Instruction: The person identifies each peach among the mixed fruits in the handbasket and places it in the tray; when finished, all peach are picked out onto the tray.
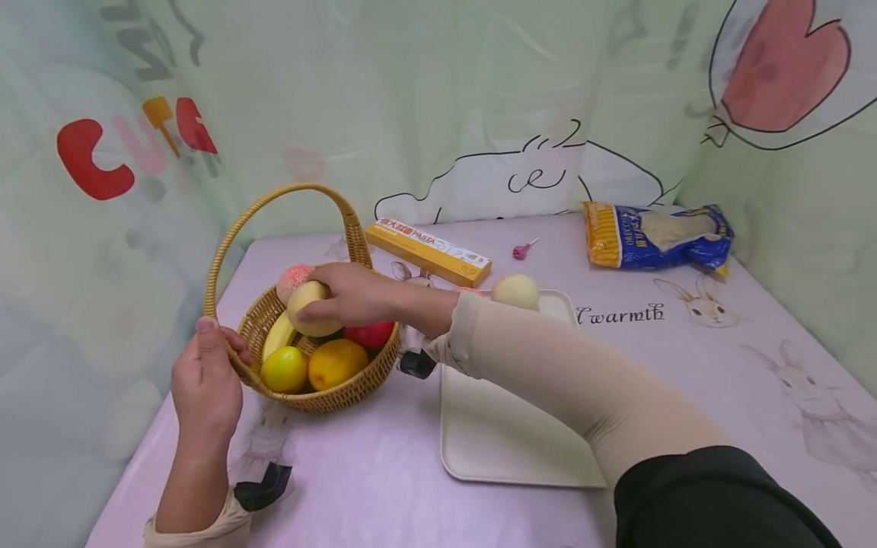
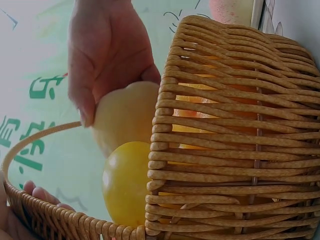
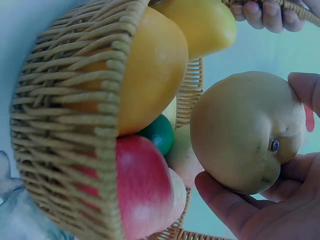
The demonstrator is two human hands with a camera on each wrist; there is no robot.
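A round wicker basket [image 1: 329, 399] with a tall arched handle stands on the left of the table. My left hand [image 1: 208, 377] grips it where the handle meets the rim. Over the basket, my right hand [image 1: 356, 293] holds a pale yellow peach [image 3: 245, 132] between thumb and fingers. Below and around that peach lie a banana [image 1: 279, 336], a yellow-green fruit [image 1: 284, 370], an orange-yellow fruit [image 1: 338, 364], a red apple [image 3: 142, 185] and a pinkish peach [image 1: 294, 280]. A small dark green fruit [image 3: 159, 134] shows between them in the right wrist view.
Right of the basket lies a cream tray [image 1: 507, 449], partly hidden by my right forearm; another pale peach [image 1: 515, 291] is at its far end. Behind are a yellow pasta box [image 1: 432, 253], a wrapped lollipop [image 1: 522, 250] and a blue-and-yellow pasta bag [image 1: 658, 237]. Curtains surround the table.
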